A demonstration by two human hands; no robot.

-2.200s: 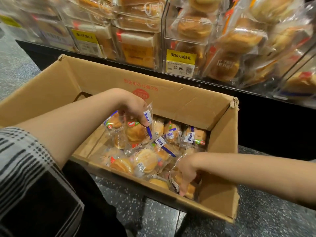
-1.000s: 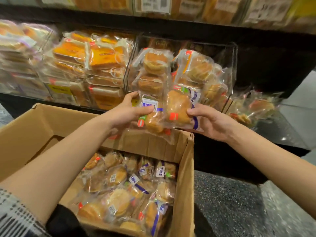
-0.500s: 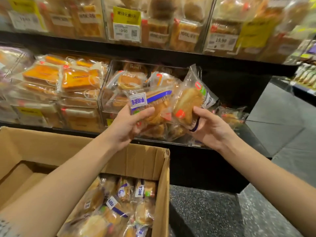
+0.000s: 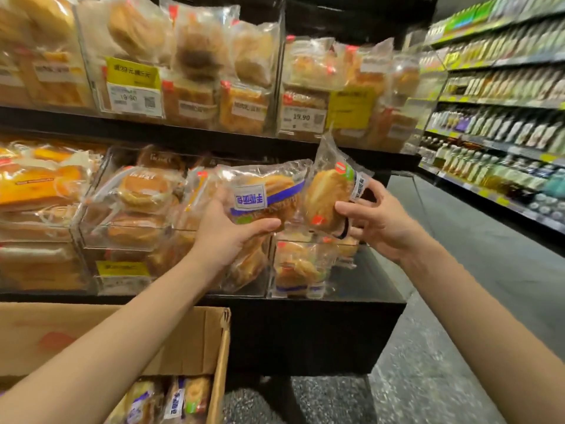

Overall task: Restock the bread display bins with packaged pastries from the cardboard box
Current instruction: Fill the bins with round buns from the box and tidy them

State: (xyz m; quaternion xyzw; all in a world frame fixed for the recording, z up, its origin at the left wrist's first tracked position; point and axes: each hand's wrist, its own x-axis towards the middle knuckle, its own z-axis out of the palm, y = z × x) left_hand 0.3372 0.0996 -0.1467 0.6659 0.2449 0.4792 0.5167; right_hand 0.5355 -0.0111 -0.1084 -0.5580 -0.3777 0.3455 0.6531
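Readable on the white price tag (image 4: 133,101) at upper left, fixed to a clear upper-shelf bin: "19.90", with a QR code beside it. Above it, on a yellow promo label (image 4: 132,71): "39", among blurred Chinese characters. Repeated on a second white price tag (image 4: 301,118) at upper centre: "19.90", again beside a QR code. Printed upside down on the white-and-blue label of the packaged pastry (image 4: 263,195) at centre: Chinese characters, too blurred to read. Elsewhere, shelf tags and package print too smeared to make out.
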